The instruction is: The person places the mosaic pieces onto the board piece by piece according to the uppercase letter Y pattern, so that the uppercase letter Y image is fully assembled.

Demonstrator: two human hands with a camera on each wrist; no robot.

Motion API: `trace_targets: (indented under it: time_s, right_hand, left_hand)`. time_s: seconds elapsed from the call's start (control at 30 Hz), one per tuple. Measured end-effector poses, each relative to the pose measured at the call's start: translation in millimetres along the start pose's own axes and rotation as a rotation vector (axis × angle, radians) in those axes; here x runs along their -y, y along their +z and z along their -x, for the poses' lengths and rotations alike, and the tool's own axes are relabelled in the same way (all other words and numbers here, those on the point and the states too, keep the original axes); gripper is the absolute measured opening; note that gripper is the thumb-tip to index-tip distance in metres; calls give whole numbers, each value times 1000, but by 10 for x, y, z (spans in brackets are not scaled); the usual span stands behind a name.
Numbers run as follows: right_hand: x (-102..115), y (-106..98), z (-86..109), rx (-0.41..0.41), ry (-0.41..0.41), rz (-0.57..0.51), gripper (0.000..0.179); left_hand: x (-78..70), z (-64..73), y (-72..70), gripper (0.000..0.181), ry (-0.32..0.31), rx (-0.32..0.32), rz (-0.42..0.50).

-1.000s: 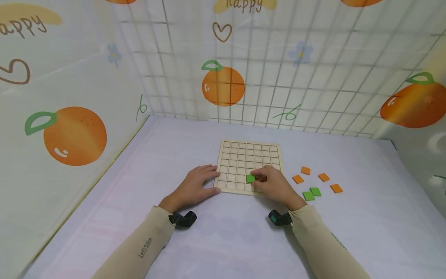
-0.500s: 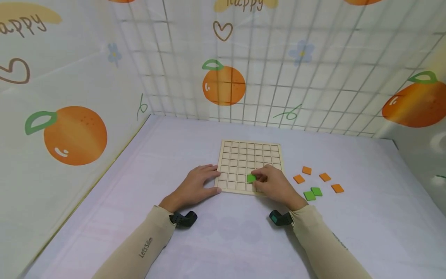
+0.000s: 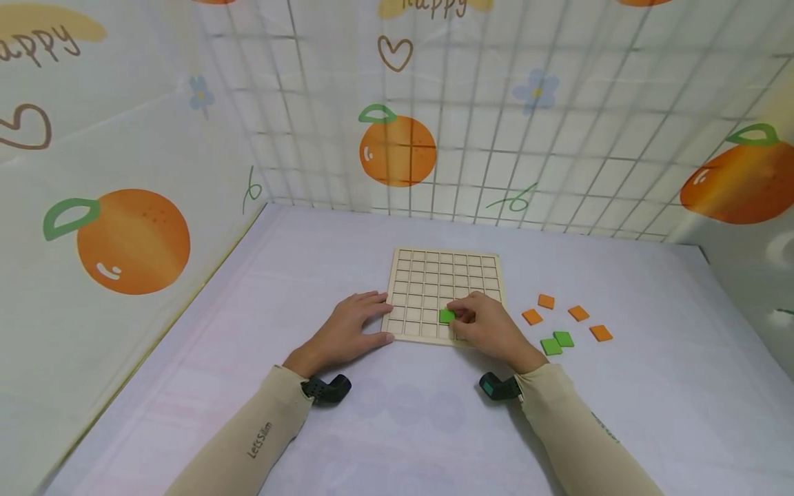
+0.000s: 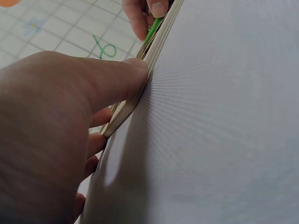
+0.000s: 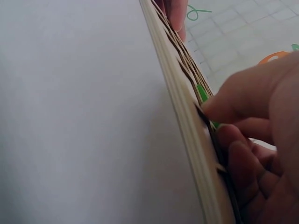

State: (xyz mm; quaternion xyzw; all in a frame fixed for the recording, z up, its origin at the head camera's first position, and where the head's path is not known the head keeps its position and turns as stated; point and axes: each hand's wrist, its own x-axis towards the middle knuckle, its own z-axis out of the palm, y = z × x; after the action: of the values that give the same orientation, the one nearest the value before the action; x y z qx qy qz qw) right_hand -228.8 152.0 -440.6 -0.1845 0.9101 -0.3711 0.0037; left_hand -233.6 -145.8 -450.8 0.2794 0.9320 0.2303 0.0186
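In the head view, a pale wooden grid board (image 3: 414, 289) lies flat on the table. My right hand (image 3: 490, 329) pinches a green square tile (image 3: 446, 316) by its right side, over a cell in the board's lower middle. The right wrist view shows the tile (image 5: 202, 93) low against the grid, partly covered by the thumb and fingers. My left hand (image 3: 344, 329) rests at the board's left edge, fingers fairly straight. Its thumb (image 4: 126, 74) touches the board's rim near the front corner. Cells under the right hand are hidden.
Right of the board lie two loose green tiles (image 3: 551, 346), touching or nearly so, and several orange tiles (image 3: 578, 313) spread apart. A pale cloth (image 3: 397, 427) covers the table. A printed curtain (image 3: 310, 103) with a grid behind it closes off the back.
The hands, the board and the tile have kept their places. Only the head view has shifted very slightly.
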Motion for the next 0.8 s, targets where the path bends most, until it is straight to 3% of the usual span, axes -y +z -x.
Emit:
trace_targets:
  time_s: [0.8]
  right_hand:
    - [4,-3,2,-30,-15,8,28]
  left_hand:
    - [16,-7,7,59,-5,-7,-1]
